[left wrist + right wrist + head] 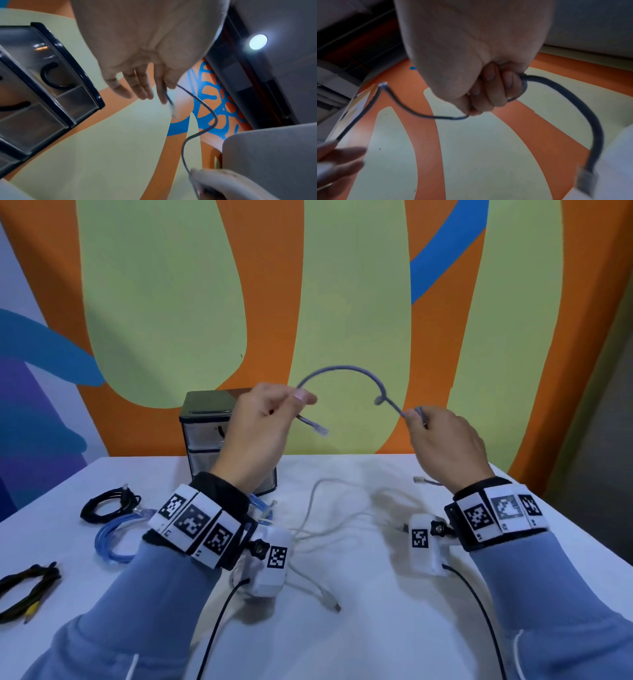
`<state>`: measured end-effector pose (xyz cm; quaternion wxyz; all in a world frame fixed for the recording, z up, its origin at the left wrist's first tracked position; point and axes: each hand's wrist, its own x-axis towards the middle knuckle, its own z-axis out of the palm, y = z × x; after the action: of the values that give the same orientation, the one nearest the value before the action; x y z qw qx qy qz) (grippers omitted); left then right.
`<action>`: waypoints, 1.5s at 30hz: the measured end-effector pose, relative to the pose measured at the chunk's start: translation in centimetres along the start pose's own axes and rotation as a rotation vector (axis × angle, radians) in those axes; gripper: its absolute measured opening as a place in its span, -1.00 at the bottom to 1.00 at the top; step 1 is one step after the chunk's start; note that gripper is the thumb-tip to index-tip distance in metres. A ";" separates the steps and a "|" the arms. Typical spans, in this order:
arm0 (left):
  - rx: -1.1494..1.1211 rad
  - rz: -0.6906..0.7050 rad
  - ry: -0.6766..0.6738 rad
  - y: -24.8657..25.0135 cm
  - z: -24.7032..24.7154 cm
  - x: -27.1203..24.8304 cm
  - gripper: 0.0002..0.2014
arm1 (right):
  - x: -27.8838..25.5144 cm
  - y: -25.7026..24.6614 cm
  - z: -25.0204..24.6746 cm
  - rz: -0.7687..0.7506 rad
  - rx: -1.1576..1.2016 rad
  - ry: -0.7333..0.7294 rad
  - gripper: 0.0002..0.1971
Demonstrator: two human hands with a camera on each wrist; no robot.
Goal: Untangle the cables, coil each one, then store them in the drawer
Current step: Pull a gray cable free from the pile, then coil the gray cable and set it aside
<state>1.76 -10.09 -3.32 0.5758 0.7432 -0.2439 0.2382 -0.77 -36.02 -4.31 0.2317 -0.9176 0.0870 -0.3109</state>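
A short grey-purple network cable [342, 368] arches in the air between my two hands, above the table. My left hand [301, 399] pinches it near one end between thumb and forefinger, and that plug [322, 432] hangs just below. My right hand [416, 417] grips the cable in a curled fist [488, 92], with a small kink beside it. The other end [587, 178] dangles under the right wrist. In the left wrist view the cable [205, 108] runs from my left fingers [145, 89] down to the right hand. The small drawer unit [212, 436] stands behind my left hand.
On the white table [376, 628] a loose white cable [342, 508] sprawls between my wrists. A coiled blue cable [113, 535] and a coiled black one [106, 503] lie at the left. A black bundle with a yellow plug [27, 587] sits near the left edge.
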 end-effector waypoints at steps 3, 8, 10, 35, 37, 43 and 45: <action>-0.153 -0.012 0.160 -0.2 -0.5 0.4 -0.75 | 0.0 0.1 -0.8 0.015 0.314 -0.292 -0.57; -0.132 -0.096 0.287 -1.2 -1.5 0.9 -0.78 | -0.9 -0.8 -2.8 0.078 1.082 -0.694 -0.64; -0.031 -0.145 0.266 -2.1 -1.9 1.1 -0.76 | -1.2 -1.0 -3.9 0.100 1.311 -0.737 -0.60; -0.080 0.052 -0.245 2.8 -0.4 -1.2 -0.85 | -2.6 -4.2 1.1 -0.122 0.849 -0.420 -0.67; -0.119 0.057 -0.197 2.5 -0.2 -1.2 -0.89 | -2.7 -4.9 0.8 -0.131 0.842 -0.483 -0.64; -0.112 0.116 -0.138 1.6 0.7 -1.1 -0.95 | -3.3 -5.4 0.4 -0.208 0.782 -0.473 -0.53; -0.101 0.150 -0.131 1.5 0.8 -1.2 -0.96 | -3.4 -5.5 0.3 -0.244 0.780 -0.442 -0.48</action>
<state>-0.02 -11.13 -3.13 0.5758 0.7070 -0.3474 0.2189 -3.20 -30.05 -3.75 0.5344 -0.8096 -0.1964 -0.1425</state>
